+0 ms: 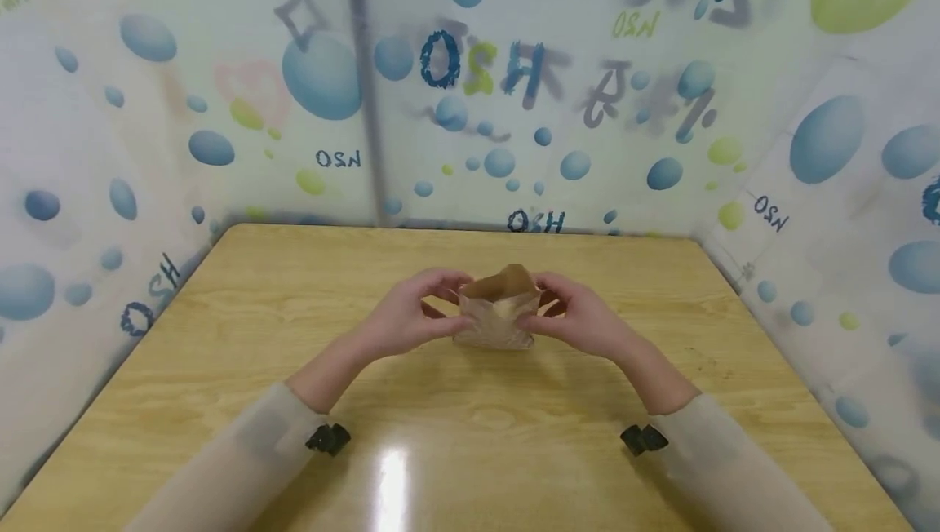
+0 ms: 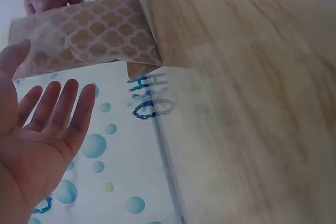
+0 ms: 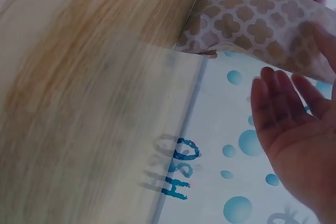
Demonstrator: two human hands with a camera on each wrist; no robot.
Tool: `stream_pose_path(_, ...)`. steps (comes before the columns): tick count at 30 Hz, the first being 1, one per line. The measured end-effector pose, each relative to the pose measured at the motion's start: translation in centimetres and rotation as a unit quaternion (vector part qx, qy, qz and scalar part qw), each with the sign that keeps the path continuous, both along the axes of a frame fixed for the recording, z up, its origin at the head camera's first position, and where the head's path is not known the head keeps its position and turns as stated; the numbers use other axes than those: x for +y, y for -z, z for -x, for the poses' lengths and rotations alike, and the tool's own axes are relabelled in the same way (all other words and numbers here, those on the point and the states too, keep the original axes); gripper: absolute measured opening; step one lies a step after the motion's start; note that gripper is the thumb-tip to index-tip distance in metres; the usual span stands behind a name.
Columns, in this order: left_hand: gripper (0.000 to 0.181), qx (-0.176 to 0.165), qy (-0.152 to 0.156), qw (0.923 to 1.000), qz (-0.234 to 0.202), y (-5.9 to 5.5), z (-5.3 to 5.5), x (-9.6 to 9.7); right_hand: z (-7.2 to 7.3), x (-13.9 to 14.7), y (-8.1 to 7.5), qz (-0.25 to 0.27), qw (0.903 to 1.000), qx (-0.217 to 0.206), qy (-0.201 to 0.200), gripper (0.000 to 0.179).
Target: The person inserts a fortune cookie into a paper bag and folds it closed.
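Staged recording booth, not a home or shop.
Wood-grain table [image 1: 470,450] boxed in on three sides by bubble-print backdrop sheets [image 1: 587,108] reading "H2O".

Bright, even, diffuse light throughout. One white glare patch on the near edge of the table [image 1: 392,475], so the light sits overhead. Soft, faint shadows under the forearms. Head view: wide-angle bending at the edges, walls [image 1: 88,148] curve; far lettering smeared and soft. Both wrist views: wood grain streaked by motion blur, paper bag [image 2: 89,38] pattern fairly sharp, colours washed out.
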State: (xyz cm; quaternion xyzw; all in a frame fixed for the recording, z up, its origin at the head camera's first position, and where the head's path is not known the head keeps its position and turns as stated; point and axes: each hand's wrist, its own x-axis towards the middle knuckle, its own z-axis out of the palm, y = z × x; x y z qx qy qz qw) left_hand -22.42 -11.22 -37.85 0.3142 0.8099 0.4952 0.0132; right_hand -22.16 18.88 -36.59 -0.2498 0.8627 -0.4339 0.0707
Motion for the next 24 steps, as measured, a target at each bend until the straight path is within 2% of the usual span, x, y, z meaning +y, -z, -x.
stream_pose_path(2,0.047,-0.004,0.005,0.9999,0.008,0.0,0.1,0.0,0.0,0.1,-0.1,-0.005,1.0000,-0.005,-0.002,0.046)
stream_pose_path(5,0.038,-0.001,0.009,0.9999,0.007,-0.1,0.0,0.1,-0.1,0.1,-0.2,-0.010,1.0000,0.001,0.000,0.042)
stream_pose_path(9,0.037,0.019,-0.004,0.9998,-0.011,-0.5,0.0,0.2,0.0,0.3,-0.4,0.010,0.9999,0.008,0.009,0.044)
stream_pose_path(13,0.037,0.022,-0.012,0.9997,0.000,-0.5,0.1,0.2,0.0,0.8,-0.4,0.007,0.9999,-0.004,0.008,0.046)
stream_pose_path(20,0.026,0.019,-0.013,0.9997,-0.008,-0.1,0.2,-0.5,0.0,1.6,0.0,-0.005,0.9995,-0.009,0.030,0.016)
stream_pose_path(24,0.015,0.013,-0.027,0.9995,-0.004,0.1,0.2,-1.1,0.0,1.6,-0.2,0.005,0.9996,-0.010,0.026,0.011)
